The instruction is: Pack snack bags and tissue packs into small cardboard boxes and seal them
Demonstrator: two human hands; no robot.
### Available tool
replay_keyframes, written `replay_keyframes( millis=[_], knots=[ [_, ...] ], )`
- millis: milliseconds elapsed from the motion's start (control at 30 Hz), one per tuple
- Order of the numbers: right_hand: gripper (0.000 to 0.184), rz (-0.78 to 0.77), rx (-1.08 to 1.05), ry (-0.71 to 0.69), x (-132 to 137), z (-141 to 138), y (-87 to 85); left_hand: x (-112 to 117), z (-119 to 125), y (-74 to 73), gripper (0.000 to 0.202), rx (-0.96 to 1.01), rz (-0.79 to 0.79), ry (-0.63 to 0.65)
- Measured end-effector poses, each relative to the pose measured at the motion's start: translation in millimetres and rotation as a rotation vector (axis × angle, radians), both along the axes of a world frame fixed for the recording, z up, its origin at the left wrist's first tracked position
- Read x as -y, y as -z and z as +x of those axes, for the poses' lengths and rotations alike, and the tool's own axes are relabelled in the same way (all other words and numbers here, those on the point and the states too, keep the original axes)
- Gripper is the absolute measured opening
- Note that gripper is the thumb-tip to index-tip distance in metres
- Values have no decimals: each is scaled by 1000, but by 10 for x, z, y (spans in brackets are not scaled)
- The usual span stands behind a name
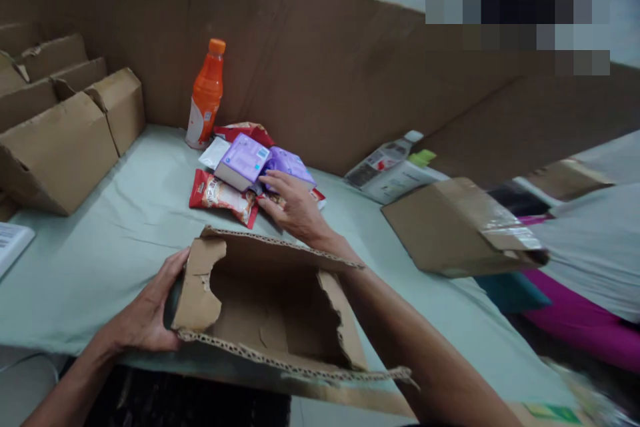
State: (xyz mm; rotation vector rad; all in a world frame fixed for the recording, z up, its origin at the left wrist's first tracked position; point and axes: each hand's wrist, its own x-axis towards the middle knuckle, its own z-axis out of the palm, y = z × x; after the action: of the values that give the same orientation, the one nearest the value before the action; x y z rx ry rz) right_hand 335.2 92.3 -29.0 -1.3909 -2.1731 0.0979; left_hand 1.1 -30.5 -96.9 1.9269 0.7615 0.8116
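My left hand [157, 303] grips the left end of a cardboard box [270, 353], which has torn flaps and an open top with nothing visible inside. Past the box's far edge stretches my right hand [295, 207], fingers apart, at a small pile of packets. Its fingertips are by a purple-and-white pack [243, 163] and a second purple pack [290, 167]; whether they touch is unclear. A red snack packet [223, 197] lies in front, another red packet [247, 132] behind. An orange drink bottle [206, 97] stands upright behind the pile.
Several cardboard boxes [60, 153] stand at the left, near a white object [13, 243] at the edge. At right are a clear bottle [385, 157], a white pack [400, 180] and another cardboard box [445, 233]. Tall cardboard walls [320, 73] border the green cloth-covered table [125, 240]. A person [595, 240] is at far right.
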Motion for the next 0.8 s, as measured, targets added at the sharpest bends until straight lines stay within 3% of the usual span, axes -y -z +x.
replay_keyframes(
  millis=[133, 233, 333, 400, 500, 633, 700, 800],
  knots=[
    [29, -153, -423, 91, 654, 247, -31, 7, -28, 1, 122, -44, -91, 37],
    [38, -379, -726, 282, 1073, 333, 56, 2, 23, -25, 127, -33, -126, 57],
    [43, -529, -899, 418, 1266, 333, 206, 27, 82, -85, 127, 6, -131, 56],
    [40, -557, -903, 389, 1261, 298, 310, 64, 44, -135, 125, 22, -139, 6],
    [44, -578, -926, 299, 1130, 201, 463, 117, -205, -217, 127, 2, -153, -178],
    [54, -542, -910, 190, 923, -1, 689, 82, -681, -319, 120, -95, -74, -632],
    [54, -549, -894, 159, 862, -114, 807, -24, -811, -342, 119, -91, -22, -844],
    [51, -529, -880, 139, 840, -236, 944, -322, -781, -329, 126, -62, 60, -1054]
  ],
)
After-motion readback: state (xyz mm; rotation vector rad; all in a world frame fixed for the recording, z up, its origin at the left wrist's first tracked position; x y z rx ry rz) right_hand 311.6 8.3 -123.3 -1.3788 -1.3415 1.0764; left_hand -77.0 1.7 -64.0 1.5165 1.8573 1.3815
